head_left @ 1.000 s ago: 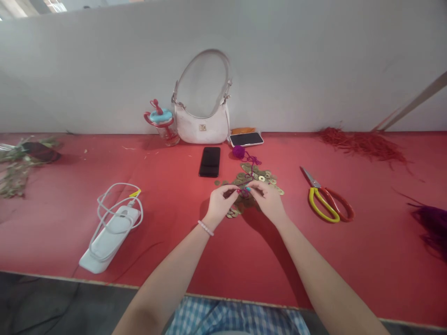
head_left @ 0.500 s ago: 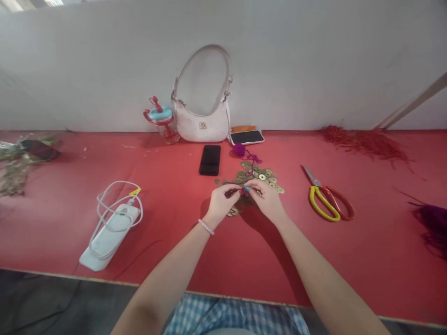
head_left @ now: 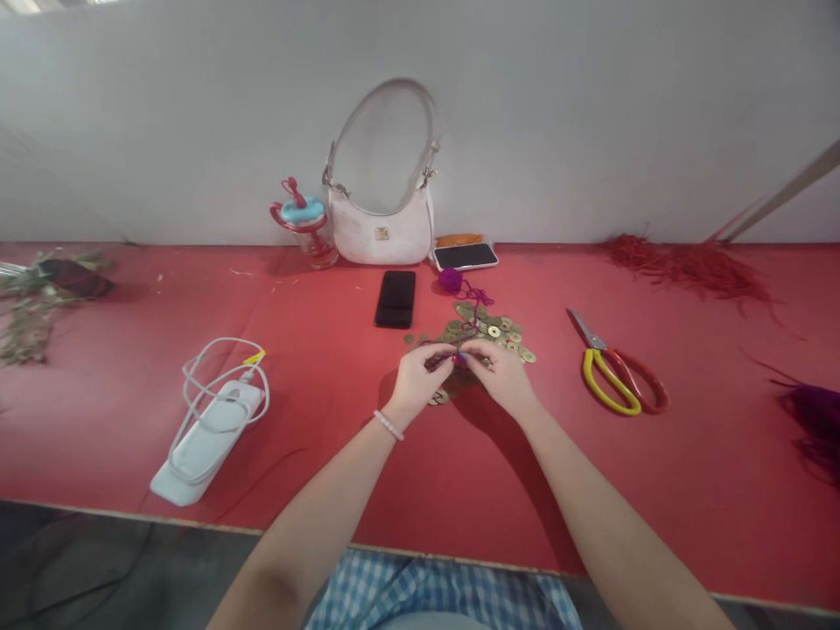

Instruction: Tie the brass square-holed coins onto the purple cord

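My left hand (head_left: 417, 381) and my right hand (head_left: 503, 376) meet over the near edge of a pile of brass coins (head_left: 489, 330) on the red table (head_left: 341, 411). The fingertips of both hands are pinched together on a purple cord (head_left: 473, 306). That cord runs back over the coins to a small purple ball of thread (head_left: 449, 280). A bead bracelet sits on my left wrist.
A black phone (head_left: 395, 298) lies behind my left hand, a second phone (head_left: 465, 256) and a white handbag (head_left: 381, 229) stand by the wall with a cup (head_left: 305, 226). Yellow and red scissors (head_left: 613, 376) lie right. A white power bank with cable (head_left: 208, 429) lies left. Red tassels (head_left: 682, 267) and purple threads (head_left: 814, 416) lie far right.
Both hands stay pinched on the cord over the coins; only the fingertips have shifted slightly. The view has tipped a little.
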The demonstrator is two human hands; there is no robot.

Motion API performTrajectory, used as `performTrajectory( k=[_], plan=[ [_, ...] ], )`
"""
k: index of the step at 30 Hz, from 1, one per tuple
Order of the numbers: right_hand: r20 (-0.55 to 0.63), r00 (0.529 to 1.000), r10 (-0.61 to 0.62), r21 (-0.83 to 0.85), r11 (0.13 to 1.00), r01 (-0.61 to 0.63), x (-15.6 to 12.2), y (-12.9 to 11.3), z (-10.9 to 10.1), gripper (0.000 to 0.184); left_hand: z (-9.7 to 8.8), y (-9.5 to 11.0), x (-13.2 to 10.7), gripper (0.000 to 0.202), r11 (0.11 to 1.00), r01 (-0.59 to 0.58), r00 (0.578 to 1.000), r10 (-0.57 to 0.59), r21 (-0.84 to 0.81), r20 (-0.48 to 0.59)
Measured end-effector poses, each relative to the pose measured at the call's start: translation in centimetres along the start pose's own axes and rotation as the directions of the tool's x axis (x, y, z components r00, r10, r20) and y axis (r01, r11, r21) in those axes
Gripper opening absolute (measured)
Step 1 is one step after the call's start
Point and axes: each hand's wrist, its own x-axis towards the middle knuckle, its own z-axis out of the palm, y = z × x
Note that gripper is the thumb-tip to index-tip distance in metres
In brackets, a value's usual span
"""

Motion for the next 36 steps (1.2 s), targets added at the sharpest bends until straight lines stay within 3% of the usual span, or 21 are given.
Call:
performTrajectory(
  k=[9,16,25,31,36],
  plan=[
    [0.013,1.000,0.010,-0.013,1.000,-0.010,-0.1,-0.1,0.0,0.016,-0.2,0.0,0.1,0.016,0.993,-0.045,0.999,0.047,0.109,-0.018],
    [0.061,0.998,-0.029,0.006,1.000,0.028,-0.3,-0.5,-0.1,0.017,-0.3,-0.1,0.1,0.016,0.992,-0.015,0.999,0.020,0.122,-0.043],
    [0.000,0.994,-0.107,-0.087,0.990,0.107,0.0,0.3,-0.2,0.017,-0.3,-0.1,0.2,0.016,0.996,0.028,0.999,-0.024,0.079,-0.046],
    [-0.044,0.993,-0.107,-0.085,0.991,0.103,0.0,0.4,-0.1,0.017,-0.1,0.0,0.0,0.014,0.997,0.053,0.994,-0.047,-0.058,0.096],
    [-0.052,0.997,-0.055,0.029,0.998,0.057,-0.1,1.0,0.4,0.013,-0.1,0.1,-0.3,0.023,0.962,0.223,0.951,-0.179,-0.159,0.251]
  ],
)
